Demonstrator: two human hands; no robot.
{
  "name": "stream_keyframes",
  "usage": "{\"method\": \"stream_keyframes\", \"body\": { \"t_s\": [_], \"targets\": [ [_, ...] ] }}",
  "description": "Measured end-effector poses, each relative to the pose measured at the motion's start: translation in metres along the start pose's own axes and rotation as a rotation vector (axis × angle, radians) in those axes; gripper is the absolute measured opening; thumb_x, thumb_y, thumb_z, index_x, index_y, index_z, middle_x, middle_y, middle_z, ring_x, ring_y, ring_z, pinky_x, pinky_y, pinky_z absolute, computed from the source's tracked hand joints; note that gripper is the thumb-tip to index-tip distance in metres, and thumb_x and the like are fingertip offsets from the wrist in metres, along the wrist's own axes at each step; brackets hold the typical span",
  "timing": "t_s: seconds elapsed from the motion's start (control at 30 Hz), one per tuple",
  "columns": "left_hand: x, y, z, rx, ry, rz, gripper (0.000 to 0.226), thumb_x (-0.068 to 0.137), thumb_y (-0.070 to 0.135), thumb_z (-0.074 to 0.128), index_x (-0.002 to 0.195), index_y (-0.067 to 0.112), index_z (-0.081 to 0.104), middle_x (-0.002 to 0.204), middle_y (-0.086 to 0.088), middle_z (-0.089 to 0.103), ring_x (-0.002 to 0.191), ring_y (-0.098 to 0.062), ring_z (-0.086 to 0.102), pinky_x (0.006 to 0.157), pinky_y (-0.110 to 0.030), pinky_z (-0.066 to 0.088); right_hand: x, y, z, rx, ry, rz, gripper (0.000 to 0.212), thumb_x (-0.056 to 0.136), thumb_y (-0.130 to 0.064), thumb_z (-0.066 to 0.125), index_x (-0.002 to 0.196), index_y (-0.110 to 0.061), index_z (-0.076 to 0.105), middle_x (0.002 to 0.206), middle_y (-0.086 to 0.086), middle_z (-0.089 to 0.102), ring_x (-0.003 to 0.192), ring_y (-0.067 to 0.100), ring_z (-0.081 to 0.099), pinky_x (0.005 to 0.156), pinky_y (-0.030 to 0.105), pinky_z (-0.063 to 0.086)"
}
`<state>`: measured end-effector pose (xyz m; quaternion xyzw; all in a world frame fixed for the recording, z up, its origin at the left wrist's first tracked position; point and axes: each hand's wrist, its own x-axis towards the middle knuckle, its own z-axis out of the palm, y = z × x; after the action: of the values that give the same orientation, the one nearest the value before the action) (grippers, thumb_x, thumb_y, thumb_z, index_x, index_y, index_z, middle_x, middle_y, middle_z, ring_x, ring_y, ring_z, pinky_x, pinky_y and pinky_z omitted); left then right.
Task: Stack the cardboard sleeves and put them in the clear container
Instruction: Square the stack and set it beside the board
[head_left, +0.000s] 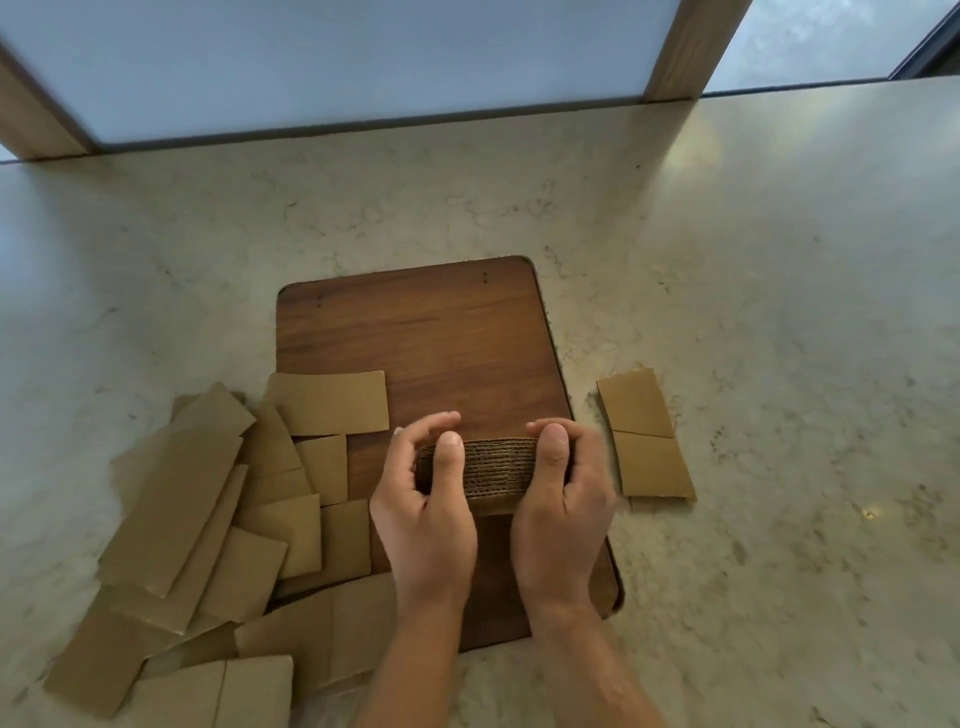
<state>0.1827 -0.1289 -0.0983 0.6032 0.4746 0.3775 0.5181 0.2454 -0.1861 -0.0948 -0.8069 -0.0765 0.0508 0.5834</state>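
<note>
Two hands clamp one bundle: the left hand (423, 512) and right hand (563, 499) each curl round an end of the brown stack of flattened corrugated cardboard sleeves (493, 470), held on edge over the dark wooden board (426, 332), long axis running left to right. Squaring is best done by tapping the edges evenly. Loose tan sleeves (176, 525) lie left, two more (644, 436) right, on the pale marble surface (779, 270). No clear container is visible.

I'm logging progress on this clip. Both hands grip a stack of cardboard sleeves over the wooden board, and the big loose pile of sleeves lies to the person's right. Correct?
Not quite. The head view shows the big loose pile of sleeves on the person's left. The rest holds: left hand and right hand grip the stack of cardboard sleeves over the wooden board.
</note>
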Motion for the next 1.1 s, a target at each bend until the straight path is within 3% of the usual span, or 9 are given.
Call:
{"method": "stream_keyframes", "body": {
  "t_s": [0.13, 0.27, 0.37, 0.47, 0.6, 0.7, 0.83, 0.9, 1.1],
  "targets": [
    [-0.003, 0.006, 0.016, -0.004, 0.172, -0.082, 0.031, 0.096, 0.03, 0.06, 0.069, 0.018, 0.068, 0.065, 0.005, 0.069, 0.057, -0.004, 0.062, 0.05, -0.017, 0.048, 0.001, -0.003, 0.004, 0.063, 0.005, 0.048, 0.03, 0.1, -0.04, 0.042, 0.084, -0.027, 0.064, 0.073, -0.012, 0.064, 0.072, 0.011, 0.062, 0.062, 0.026, 0.047],
    [0.016, 0.021, 0.016, 0.149, 0.232, 0.088, 0.046, 0.096, 0.028, 0.058, 0.054, 0.009, 0.058, 0.044, 0.003, 0.053, 0.044, -0.019, 0.053, 0.039, -0.026, 0.037, -0.001, -0.012, -0.019, 0.083, -0.342, 0.053, 0.023, 0.094, -0.054, 0.053, 0.093, -0.034, 0.063, 0.087, -0.015, 0.068, 0.081, 0.01, 0.067, 0.064, 0.021, 0.05],
    [0.031, 0.041, 0.015, 0.315, 0.035, 0.328, 0.045, 0.096, 0.026, 0.053, 0.051, 0.019, 0.051, 0.042, 0.01, 0.044, 0.041, -0.02, 0.049, 0.034, -0.02, 0.032, 0.023, -0.019, -0.056, -0.129, -0.675, -0.054, 0.038, 0.083, -0.065, 0.071, 0.106, -0.037, 0.061, 0.094, -0.015, 0.069, 0.087, 0.006, 0.068, 0.067, 0.02, 0.055],
    [0.039, 0.059, 0.028, 0.436, -0.305, 0.228, 0.048, 0.097, 0.03, 0.058, 0.05, 0.022, 0.053, 0.037, 0.008, 0.046, 0.04, -0.017, 0.054, 0.031, -0.02, 0.029, 0.053, -0.029, -0.084, -0.387, -0.907, -0.091, 0.053, 0.075, -0.066, 0.075, 0.119, -0.041, 0.057, 0.101, -0.02, 0.068, 0.095, 0.002, 0.066, 0.079, 0.025, 0.06],
    [0.05, 0.09, 0.07, 0.76, -0.648, -0.019, 0.056, 0.097, 0.072, 0.047, 0.075, 0.024, 0.066, 0.063, 0.011, 0.067, 0.057, -0.006, 0.064, 0.051, -0.026, 0.045, 0.063, -0.028, -0.108, -0.149, -0.838, 0.228, 0.056, 0.07, -0.055, 0.081, 0.118, -0.032, 0.067, 0.102, -0.016, 0.077, 0.093, 0.006, 0.074, 0.08, 0.034, 0.064],
    [0.052, 0.101, 0.086, 0.513, -0.648, -0.181, 0.068, 0.088, 0.089, 0.024, 0.091, 0.032, 0.061, 0.084, 0.011, 0.068, 0.077, -0.006, 0.064, 0.061, -0.031, 0.04, 0.082, -0.018, -0.137, -0.009, -0.608, 0.364, 0.057, 0.072, -0.048, 0.091, 0.119, -0.024, 0.07, 0.101, -0.011, 0.081, 0.092, 0.008, 0.077, 0.073, 0.024, 0.061],
    [0.026, 0.09, 0.085, 0.299, -0.501, -0.391, 0.046, 0.084, 0.069, 0.037, 0.089, 0.034, 0.066, 0.078, 0.014, 0.071, 0.077, -0.002, 0.067, 0.08, -0.044, 0.058, 0.107, -0.013, -0.157, 0.064, -0.434, 0.461, 0.064, 0.068, -0.05, 0.08, 0.125, -0.025, 0.067, 0.102, -0.011, 0.082, 0.094, 0.005, 0.077, 0.071, 0.014, 0.059],
    [0.008, 0.084, 0.088, 0.226, -0.477, -0.498, 0.042, 0.084, 0.056, 0.041, 0.104, 0.034, 0.071, 0.099, 0.019, 0.074, 0.099, -0.001, 0.067, 0.099, -0.047, 0.056, 0.111, -0.013, -0.153, 0.07, -0.464, 0.495, 0.067, 0.069, -0.049, 0.08, 0.131, -0.03, 0.063, 0.1, -0.007, 0.082, 0.094, 0.007, 0.077, 0.074, 0.02, 0.059],
    [-0.03, 0.083, 0.109, -0.072, -0.235, -0.632, 0.042, 0.107, 0.041, 0.051, 0.149, 0.035, 0.056, 0.143, 0.027, 0.059, 0.135, 0.006, 0.051, 0.116, -0.028, 0.041, 0.113, -0.014, -0.133, 0.002, -0.542, 0.488, 0.045, 0.091, -0.018, 0.078, 0.126, -0.04, 0.062, 0.096, -0.011, 0.082, 0.088, 0.007, 0.078, 0.069, 0.02, 0.061]
  ]
}}
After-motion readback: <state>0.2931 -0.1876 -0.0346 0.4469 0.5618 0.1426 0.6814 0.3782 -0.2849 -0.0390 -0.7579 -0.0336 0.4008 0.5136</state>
